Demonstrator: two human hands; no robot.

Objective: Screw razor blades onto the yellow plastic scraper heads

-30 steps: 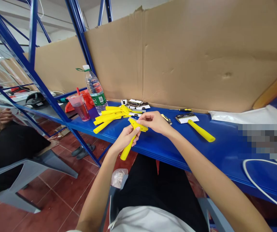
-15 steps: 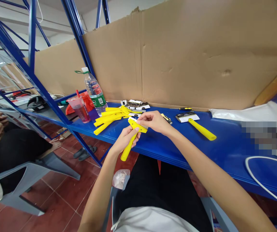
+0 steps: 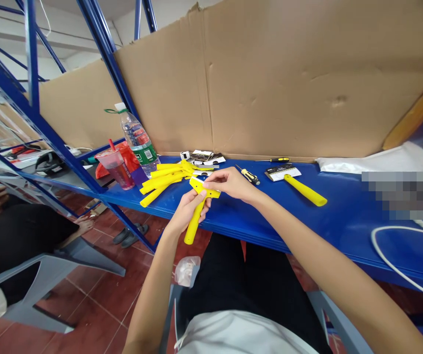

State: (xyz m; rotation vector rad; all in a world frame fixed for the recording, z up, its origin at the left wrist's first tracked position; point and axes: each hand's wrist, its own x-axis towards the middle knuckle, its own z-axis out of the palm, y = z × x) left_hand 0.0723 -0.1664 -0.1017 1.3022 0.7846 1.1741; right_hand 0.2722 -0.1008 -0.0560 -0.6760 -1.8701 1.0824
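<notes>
While the left hand (image 3: pixel 185 211) is gripping a yellow scraper (image 3: pixel 196 217) by its handle, the right hand (image 3: pixel 229 184) is pinching its head between thumb and fingers.
Near the front of the blue surface (image 3: pixel 344 221), the scraper is slanting handle-down; more scrapers (image 3: pixel 163 181) are lying beyond.

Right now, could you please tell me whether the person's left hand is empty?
No, the left hand holds the yellow T-shaped tool near the top of its handle.
</notes>
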